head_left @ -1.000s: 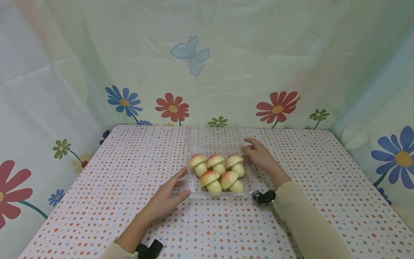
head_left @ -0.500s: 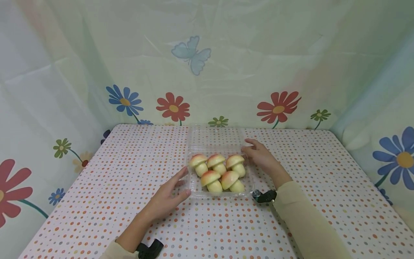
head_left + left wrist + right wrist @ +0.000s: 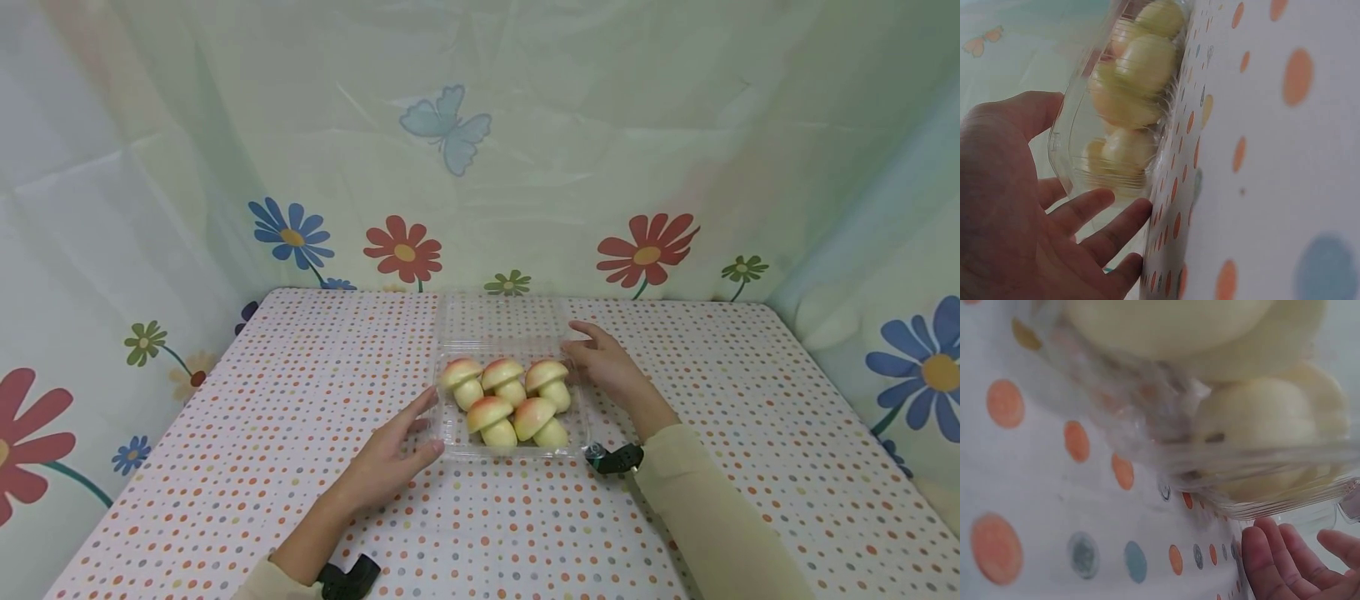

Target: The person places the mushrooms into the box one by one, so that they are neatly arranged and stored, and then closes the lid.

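Observation:
A clear plastic clamshell box (image 3: 480, 453) stands on the table with its lid (image 3: 501, 320) folded back, away from me. Inside its tray lie several mushroom-shaped pieces (image 3: 491, 413), pale yellow with reddish caps, in two rows. My left hand (image 3: 387, 457) is at the box's left side, fingers extended; in the left wrist view its thumb (image 3: 1041, 109) touches the rim. At the right rear side, near the hinge, my right hand (image 3: 609, 365) has loosely extended fingers. The right wrist view shows those fingers (image 3: 1260, 556) close beside the ribbed wall; contact is unclear there.
A white cloth with coloured dots (image 3: 300, 358) covers the table. A flower-printed curtain (image 3: 555, 167) hangs behind and along both sides. Black wrist-camera mounts (image 3: 351, 577) sit at both wrists, the right one close to the box's front right corner.

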